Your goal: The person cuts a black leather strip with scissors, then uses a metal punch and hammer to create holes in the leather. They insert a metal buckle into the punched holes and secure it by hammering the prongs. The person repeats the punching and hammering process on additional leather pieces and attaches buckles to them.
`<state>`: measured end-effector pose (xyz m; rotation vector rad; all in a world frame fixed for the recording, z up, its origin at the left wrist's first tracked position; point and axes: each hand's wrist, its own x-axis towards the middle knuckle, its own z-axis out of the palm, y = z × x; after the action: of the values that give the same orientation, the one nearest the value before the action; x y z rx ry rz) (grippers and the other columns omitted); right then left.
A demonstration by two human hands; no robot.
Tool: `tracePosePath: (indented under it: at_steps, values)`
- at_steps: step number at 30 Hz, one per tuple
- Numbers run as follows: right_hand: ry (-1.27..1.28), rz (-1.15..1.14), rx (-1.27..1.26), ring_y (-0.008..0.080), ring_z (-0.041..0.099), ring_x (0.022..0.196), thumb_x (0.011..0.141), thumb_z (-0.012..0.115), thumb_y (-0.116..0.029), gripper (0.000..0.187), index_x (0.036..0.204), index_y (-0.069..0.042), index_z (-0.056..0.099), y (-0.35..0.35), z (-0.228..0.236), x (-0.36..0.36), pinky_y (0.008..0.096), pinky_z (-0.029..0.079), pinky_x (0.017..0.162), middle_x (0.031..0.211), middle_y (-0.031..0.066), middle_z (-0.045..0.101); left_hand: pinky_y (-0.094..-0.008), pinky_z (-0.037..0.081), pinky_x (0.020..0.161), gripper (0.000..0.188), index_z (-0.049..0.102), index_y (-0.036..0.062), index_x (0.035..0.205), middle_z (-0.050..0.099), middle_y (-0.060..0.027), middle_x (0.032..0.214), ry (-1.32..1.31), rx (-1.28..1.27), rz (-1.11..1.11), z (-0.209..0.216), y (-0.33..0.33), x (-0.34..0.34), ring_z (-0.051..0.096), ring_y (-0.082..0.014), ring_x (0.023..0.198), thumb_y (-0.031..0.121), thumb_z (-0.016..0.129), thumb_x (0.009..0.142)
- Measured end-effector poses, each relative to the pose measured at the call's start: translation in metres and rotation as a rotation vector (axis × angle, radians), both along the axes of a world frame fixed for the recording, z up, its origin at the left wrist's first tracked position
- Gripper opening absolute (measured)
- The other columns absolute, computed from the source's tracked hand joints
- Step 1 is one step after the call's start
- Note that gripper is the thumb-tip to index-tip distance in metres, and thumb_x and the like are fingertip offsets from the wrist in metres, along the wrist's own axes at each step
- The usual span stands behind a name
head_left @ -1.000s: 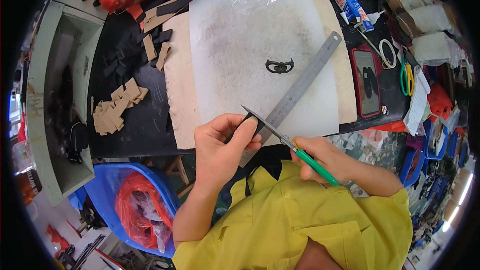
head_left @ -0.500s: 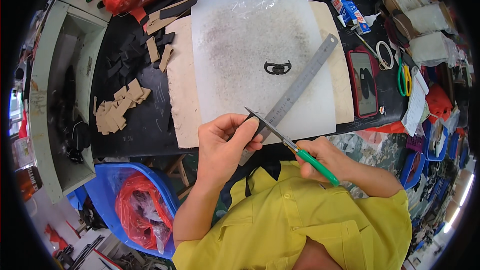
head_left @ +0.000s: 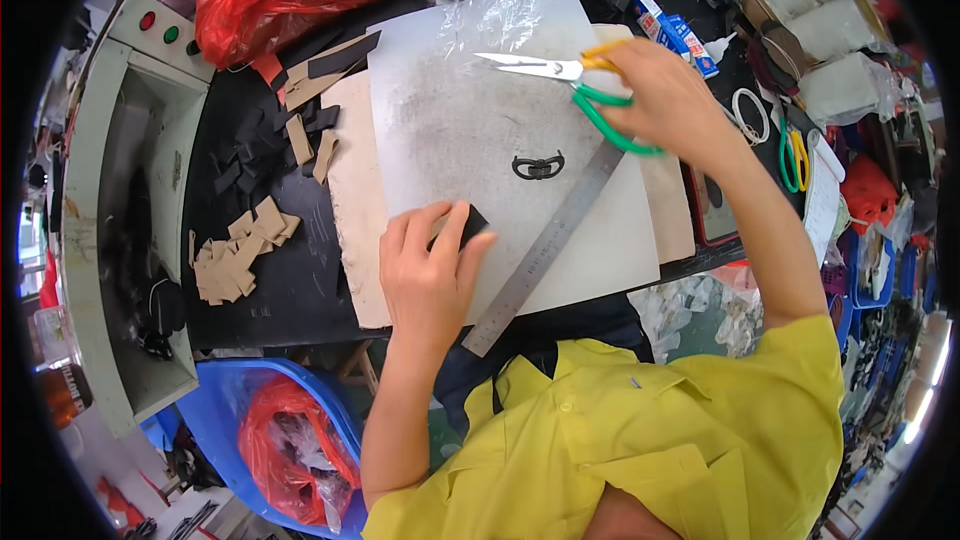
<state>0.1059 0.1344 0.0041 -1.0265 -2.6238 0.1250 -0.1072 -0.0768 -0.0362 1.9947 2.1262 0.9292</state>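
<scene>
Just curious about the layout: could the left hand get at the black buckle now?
Probably yes: the left hand is nearby, and bare white sheet leads to the black buckle, with the ruler off to the right. The black strip it touches might hamper its grasp.

A black bench (head_left: 315, 290) stands beside an open-fronted, pale grey cabinet (head_left: 90, 240). Green floor (head_left: 700, 340) shows past its near edge; a strip light (head_left: 916, 416) glows at far right.
</scene>
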Motion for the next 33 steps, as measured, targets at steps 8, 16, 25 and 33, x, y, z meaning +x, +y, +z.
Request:
tracePosePath:
  at_steps: [8,16,25,33]
  values:
    - [0.118,0.182,0.091,0.0319,0.061,0.092,0.075,0.075,-0.022,0.03,0.096,-0.004,0.066,0.01,-0.011,-0.031,0.0411,0.049,0.083,0.094,0.0138,0.064,-0.0397,0.047,0.084,0.032,0.07,0.0045,0.101,0.065,-0.0112,0.111,-0.004,0.0,-0.137,0.004,-0.07,0.019,0.059,-0.0327,0.099,0.011,0.079,0.071]
    - [0.413,0.128,-0.701,0.0132,0.059,0.09,0.092,0.062,-0.011,0.015,0.102,-0.001,0.064,-0.035,-0.028,-0.019,0.0267,0.048,0.072,0.097,0.006,0.063,-0.0316,0.049,0.069,0.026,0.069,0.004,0.093,0.066,-0.0104,0.093,-0.27,0.047,-0.047,0.003,-0.056,0.025,0.063,-0.0275,0.083,-0.009,0.072,0.071]
    - [0.607,0.034,-1.056,0.0065,0.054,0.07,0.097,0.057,-0.015,0.019,0.104,0.001,0.064,-0.044,0.01,0.022,0.0214,0.044,0.063,0.085,0.0,0.064,-0.0222,0.045,0.068,0.015,0.068,-0.0005,0.096,0.065,-0.0073,0.089,-0.576,0.02,0.003,0.01,0.023,-0.043,0.058,-0.0111,0.075,-0.007,0.065,0.083]
    - [0.265,-0.005,-0.814,0.013,0.049,0.06,0.086,0.068,-0.013,0.021,0.104,-0.003,0.068,-0.073,-0.021,-0.001,0.0254,0.038,0.054,0.079,0.0054,0.059,-0.0327,0.048,0.078,0.02,0.068,0.0024,0.095,0.068,-0.0103,0.093,-0.112,0.142,0.052,-0.005,0.008,-0.038,0.063,-0.0269,0.088,-0.003,0.072,0.076]
